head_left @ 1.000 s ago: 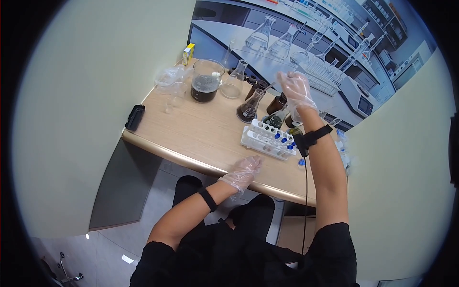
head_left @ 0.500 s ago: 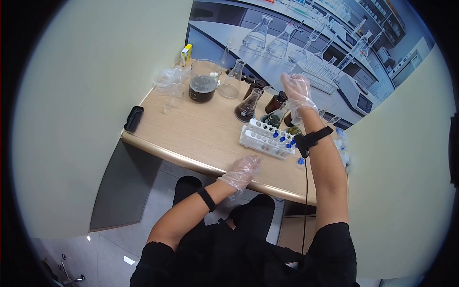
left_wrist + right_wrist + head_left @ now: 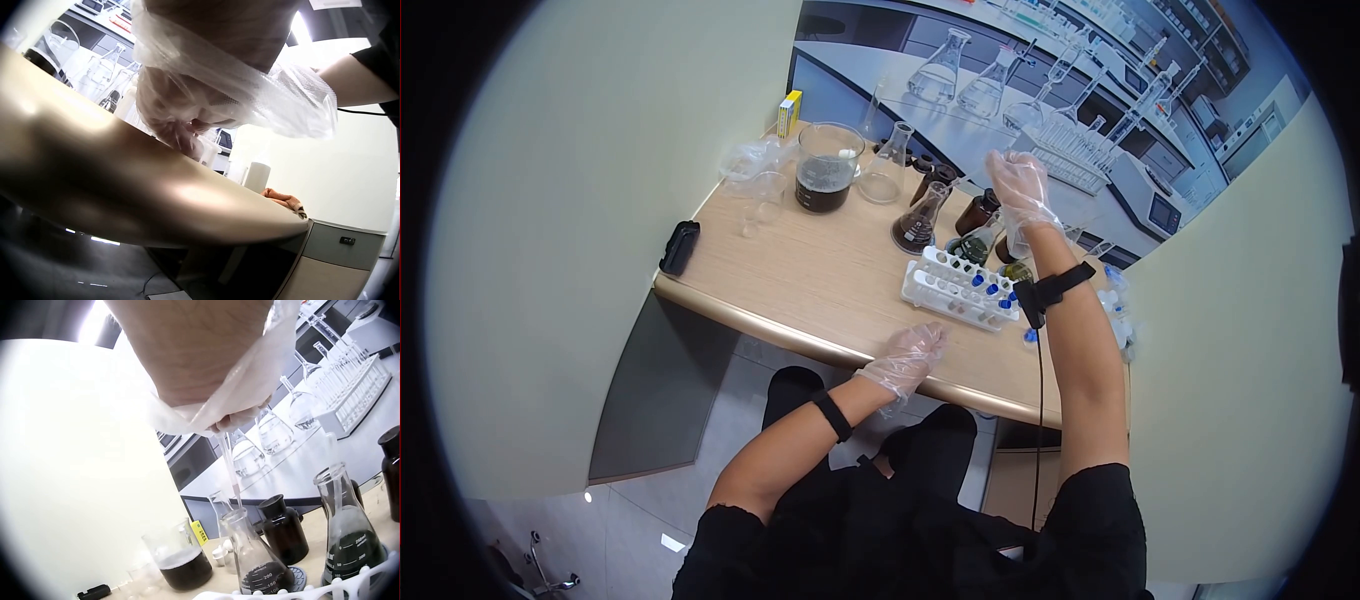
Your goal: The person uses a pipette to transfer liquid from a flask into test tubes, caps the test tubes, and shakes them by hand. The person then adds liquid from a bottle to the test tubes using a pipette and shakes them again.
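My right hand (image 3: pixel 1020 185), in a clear plastic glove, is raised over the back of the table and pinches a clear dropper (image 3: pixel 229 464). The dropper slants down to the mouth of a conical flask (image 3: pixel 259 575) of dark liquid. In the head view that flask stands left of the hand, behind a white test tube rack (image 3: pixel 960 293) with blue-capped tubes. My left hand (image 3: pixel 908 357), also gloved, rests at the front table edge near the rack, fingers loosely curled, holding nothing. In the left wrist view the glove hides much of that hand.
A beaker (image 3: pixel 825 175) of dark liquid and an empty conical flask (image 3: pixel 886 170) stand at the back. Brown bottles (image 3: pixel 978 213) and a flask of dark green liquid (image 3: pixel 353 550) crowd behind the rack. Small clear cups (image 3: pixel 760 205) and a black case (image 3: pixel 680 248) sit at left.
The head view has shifted slightly. My right hand has moved a little to the right, still pinching the dropper. My left hand stays at the table edge.
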Demonstrator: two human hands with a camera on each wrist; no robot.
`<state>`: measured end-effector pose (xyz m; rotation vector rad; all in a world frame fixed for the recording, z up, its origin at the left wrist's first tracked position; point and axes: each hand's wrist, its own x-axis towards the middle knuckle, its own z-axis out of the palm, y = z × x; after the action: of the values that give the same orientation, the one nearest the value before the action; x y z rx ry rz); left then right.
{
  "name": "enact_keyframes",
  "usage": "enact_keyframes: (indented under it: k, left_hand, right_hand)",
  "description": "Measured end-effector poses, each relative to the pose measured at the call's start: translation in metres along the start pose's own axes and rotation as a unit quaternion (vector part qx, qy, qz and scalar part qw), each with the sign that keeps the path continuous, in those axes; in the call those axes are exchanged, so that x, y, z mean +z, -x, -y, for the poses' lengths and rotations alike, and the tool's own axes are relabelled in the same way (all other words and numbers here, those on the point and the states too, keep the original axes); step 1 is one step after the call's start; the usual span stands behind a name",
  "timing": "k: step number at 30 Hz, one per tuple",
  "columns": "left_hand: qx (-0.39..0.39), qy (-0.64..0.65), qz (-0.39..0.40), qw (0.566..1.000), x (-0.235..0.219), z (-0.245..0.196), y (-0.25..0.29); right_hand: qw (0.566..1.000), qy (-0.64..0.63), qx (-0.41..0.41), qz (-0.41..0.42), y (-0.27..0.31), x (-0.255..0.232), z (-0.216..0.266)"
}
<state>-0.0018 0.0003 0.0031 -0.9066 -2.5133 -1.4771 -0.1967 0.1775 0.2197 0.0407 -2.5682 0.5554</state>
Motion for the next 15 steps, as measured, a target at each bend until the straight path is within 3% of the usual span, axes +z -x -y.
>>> enact_keyframes:
  k: [2, 4, 11, 15]
  left_hand:
    - [0.013, 0.011, -0.015, 1.0, 0.002, 0.003, 0.0]
    - [0.013, 0.008, -0.014, 1.0, 0.004, 0.005, 0.0]
    - [0.016, -0.002, -0.014, 1.0, 0.006, 0.006, 0.0]
    - [0.01, 0.007, -0.012, 1.0, 0.009, 0.009, 0.001]
  right_hand:
    - [1.0, 0.01, -0.025, -0.006, 0.005, -0.005, 0.01]
    - [0.999, -0.047, 0.015, -0.007, 0.011, -0.01, 0.02]
    - [0.998, -0.044, 0.03, -0.015, 0.015, -0.014, 0.028]
    - [0.999, -0.028, -0.03, -0.004, 0.016, -0.013, 0.021]
